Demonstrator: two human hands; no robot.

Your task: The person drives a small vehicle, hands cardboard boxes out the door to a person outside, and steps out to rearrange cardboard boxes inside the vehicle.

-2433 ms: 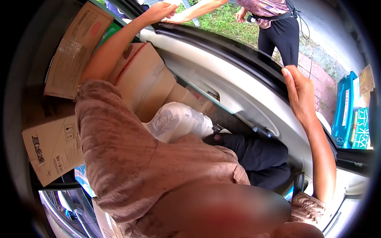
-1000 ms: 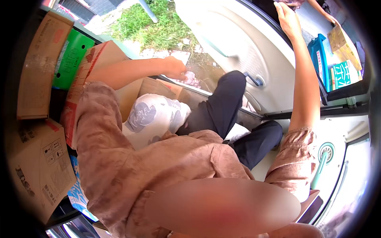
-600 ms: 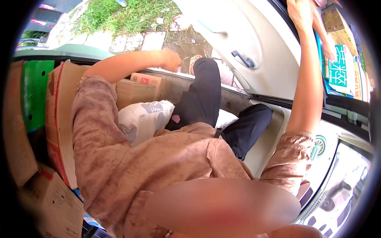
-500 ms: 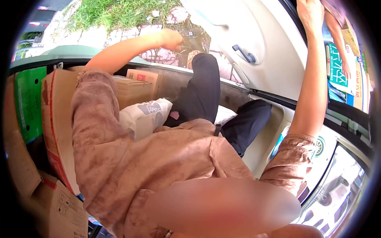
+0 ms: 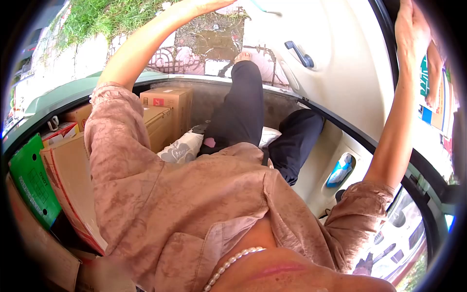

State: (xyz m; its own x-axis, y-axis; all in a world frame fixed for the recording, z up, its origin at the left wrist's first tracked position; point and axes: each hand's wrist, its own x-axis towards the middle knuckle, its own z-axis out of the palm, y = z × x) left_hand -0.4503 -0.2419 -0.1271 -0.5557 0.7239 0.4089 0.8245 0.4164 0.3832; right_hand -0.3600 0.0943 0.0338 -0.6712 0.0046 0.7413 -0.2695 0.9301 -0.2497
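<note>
My left arm stretches forward over the pavement, and my left hand [image 5: 211,5] is cut by the top edge of the view, near the door's end; its fingers barely show. My right arm is raised on the other side. My right hand [image 5: 412,34] is against the dark door frame [image 5: 388,29], fingers apparently closed on its upper part, tips out of view. Between my arms is the cream door panel [image 5: 340,63] with a dark window crank [image 5: 299,54]. One of my feet [image 5: 242,57] reaches out over the sill, while my other leg is bent inside.
Cardboard boxes [image 5: 168,101] and a larger carton [image 5: 73,170] are packed at my left, beside a green box [image 5: 33,180]. A patterned cushion [image 5: 184,148] lies by my leg. The door pocket holds a blue-and-white packet [image 5: 339,171]. Another arm [image 5: 434,73] shows beyond the frame.
My left hand has moved forward to the top edge of the view. My right hand appears farther right along the frame. The view has shifted, showing more boxes and the door pocket.
</note>
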